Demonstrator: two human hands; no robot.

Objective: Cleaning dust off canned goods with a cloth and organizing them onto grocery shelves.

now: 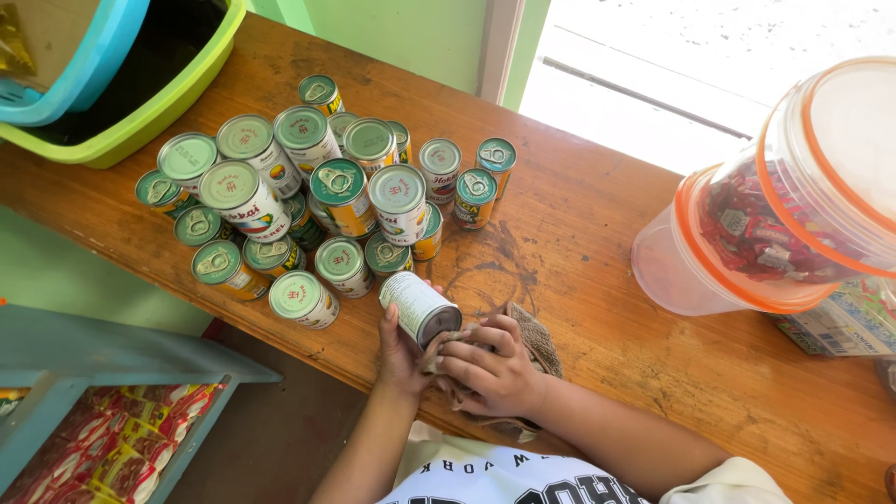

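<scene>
the tin can (419,307) was tipped on its side at the near edge of the wooden table (597,233), plain white label up, one dark end facing the right hand. the left hand (399,353) had its grip wrapped around the can from below, fingers curled on the body. the right hand (489,366) was closed on a brownish cloth (536,340) and pressed it against the can's end, so that grip was shut on the rag, touching the can.

just beyond the can sat a whole cluster of cans (317,187), mostly upright with green pull-tab lids, a few stacked on top of others, a couple lying tilted at the front. the nearest of them was just beside the held can.

containers: far left corner of the table had a lime green plastic tub (140,117) with a blue tub (93,65) resting in it, couldn't tell what was inside either. on the right stood two clear plastic jars with orange rims (747,233), tilted toward the camera, the front one packed with small red wrapped sweets. a printed carton (835,327) lay under them.

below the table on the left was a blue shelf (84,355) holding red and yellow packets (121,448).
</scene>
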